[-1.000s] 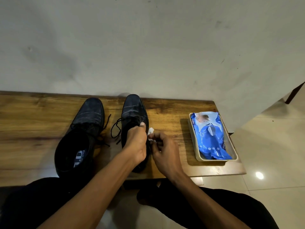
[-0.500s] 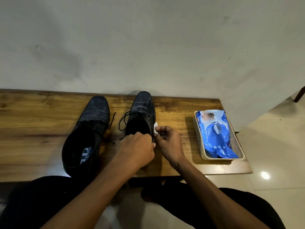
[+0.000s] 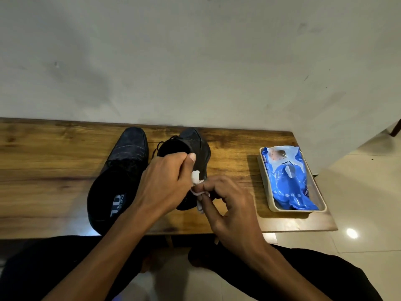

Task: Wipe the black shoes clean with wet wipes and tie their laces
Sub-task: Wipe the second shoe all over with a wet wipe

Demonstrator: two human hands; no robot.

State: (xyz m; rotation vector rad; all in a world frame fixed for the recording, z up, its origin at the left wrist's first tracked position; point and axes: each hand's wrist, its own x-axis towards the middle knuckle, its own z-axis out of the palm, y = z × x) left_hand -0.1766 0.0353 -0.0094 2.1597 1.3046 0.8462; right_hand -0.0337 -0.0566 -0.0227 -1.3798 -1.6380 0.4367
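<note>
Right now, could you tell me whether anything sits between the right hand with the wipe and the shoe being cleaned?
Nothing visible does. The right hand pinches the wipe right against the side of the right shoe, which the left hand grips. The wipes pack lies off to the right.

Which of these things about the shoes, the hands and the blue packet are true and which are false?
1. The left hand grips the right-side shoe. True.
2. The right hand pinches a white wipe. True.
3. The blue wipes pack lies on the floor. False: it lies in a tray on the wooden bench.
4. The other shoe is being held up. False: it rests on the bench, untouched.
5. The laces are tied in neat bows. False: the held shoe's laces hang loose.
</note>
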